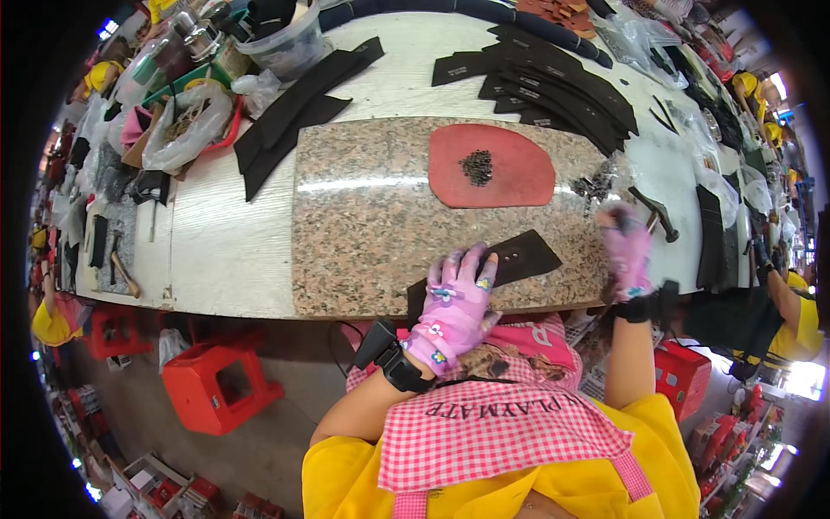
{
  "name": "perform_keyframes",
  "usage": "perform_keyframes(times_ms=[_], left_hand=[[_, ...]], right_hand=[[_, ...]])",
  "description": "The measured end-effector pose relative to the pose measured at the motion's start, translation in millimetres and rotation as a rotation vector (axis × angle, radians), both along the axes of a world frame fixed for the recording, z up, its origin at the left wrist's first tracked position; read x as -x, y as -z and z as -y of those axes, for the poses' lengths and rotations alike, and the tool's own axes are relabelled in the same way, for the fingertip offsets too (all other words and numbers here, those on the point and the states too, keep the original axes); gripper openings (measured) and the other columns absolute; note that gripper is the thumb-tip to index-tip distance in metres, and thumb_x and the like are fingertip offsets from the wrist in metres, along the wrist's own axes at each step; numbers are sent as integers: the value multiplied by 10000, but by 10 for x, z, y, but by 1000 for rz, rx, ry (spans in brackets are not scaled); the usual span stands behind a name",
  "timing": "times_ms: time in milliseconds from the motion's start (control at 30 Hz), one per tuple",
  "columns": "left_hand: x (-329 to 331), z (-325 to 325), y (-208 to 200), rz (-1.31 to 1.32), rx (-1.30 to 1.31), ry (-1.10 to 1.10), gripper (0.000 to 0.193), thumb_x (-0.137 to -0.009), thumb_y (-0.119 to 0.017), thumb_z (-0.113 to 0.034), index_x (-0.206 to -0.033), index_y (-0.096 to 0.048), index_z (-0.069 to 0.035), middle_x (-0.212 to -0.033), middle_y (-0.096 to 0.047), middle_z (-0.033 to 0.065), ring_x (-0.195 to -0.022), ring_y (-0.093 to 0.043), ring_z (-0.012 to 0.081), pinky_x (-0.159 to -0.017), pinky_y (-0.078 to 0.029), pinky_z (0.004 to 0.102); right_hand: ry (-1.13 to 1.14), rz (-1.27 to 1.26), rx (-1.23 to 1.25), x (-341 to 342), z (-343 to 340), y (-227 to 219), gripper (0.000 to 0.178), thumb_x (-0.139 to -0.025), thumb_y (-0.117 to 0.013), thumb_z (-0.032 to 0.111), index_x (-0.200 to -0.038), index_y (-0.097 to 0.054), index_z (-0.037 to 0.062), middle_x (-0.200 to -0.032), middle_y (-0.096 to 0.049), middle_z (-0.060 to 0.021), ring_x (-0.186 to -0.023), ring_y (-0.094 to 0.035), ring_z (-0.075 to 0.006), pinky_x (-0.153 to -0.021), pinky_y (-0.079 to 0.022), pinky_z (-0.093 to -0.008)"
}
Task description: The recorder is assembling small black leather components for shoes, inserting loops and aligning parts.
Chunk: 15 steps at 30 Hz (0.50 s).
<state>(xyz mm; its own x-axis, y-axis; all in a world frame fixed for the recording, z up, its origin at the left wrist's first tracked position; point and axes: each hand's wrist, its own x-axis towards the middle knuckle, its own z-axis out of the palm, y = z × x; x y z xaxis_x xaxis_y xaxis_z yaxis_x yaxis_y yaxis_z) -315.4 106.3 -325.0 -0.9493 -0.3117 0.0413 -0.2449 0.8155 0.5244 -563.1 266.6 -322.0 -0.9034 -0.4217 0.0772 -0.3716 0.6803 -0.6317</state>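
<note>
My left hand (454, 298), in a pink flowered glove, lies on a flat black strip (529, 258) at the slab's near edge. Its fingers are stretched over the strip, and a few small holes or studs show near the strip's right end. To the right, my right hand (628, 251), gloved alike, is over the slab's right edge. Motion smears its fingers, so what they hold, if anything, is unclear. A hammer (660, 213) with a dark head lies just beyond it. Small black pieces (476, 168) are heaped on a red pad (529, 177) on the speckled stone slab (363, 242).
More small dark pieces (591, 187) lie by clear plastic at the slab's right. Black strips (553, 86) are stacked at the back, others (303, 108) at back left. A red basket (232, 125) with a plastic bag stands left. Red stools (216, 389) are below the table.
</note>
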Motion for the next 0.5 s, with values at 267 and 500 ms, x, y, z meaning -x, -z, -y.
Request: perform_keyframes(times_ms=[267, 500], left_hand=[[58, -144, 168, -107, -102, 8, 234, -766, -557, -120, -966, -565, 1, -1150, -519, 212, -1001, -523, 392, -862, -450, 445], [87, -349, 447, -202, -228, -185, 414, -700, -630, -85, -1100, -569, 4, -1255, -453, 213, -1160, -441, 406, -1005, -367, 457]], right_hand=[[57, -460, -89, 786, -1785, 855, 525, -887, -584, 220, -1347, -413, 34, -1064, -630, -141, -862, -620, -264, -754, -511, -360], [35, -308, 3, 590, -1326, 271, 501, -900, -545, 177, -1357, -403, 28, -979, -603, -98, -759, -563, -191, -665, -476, -308]])
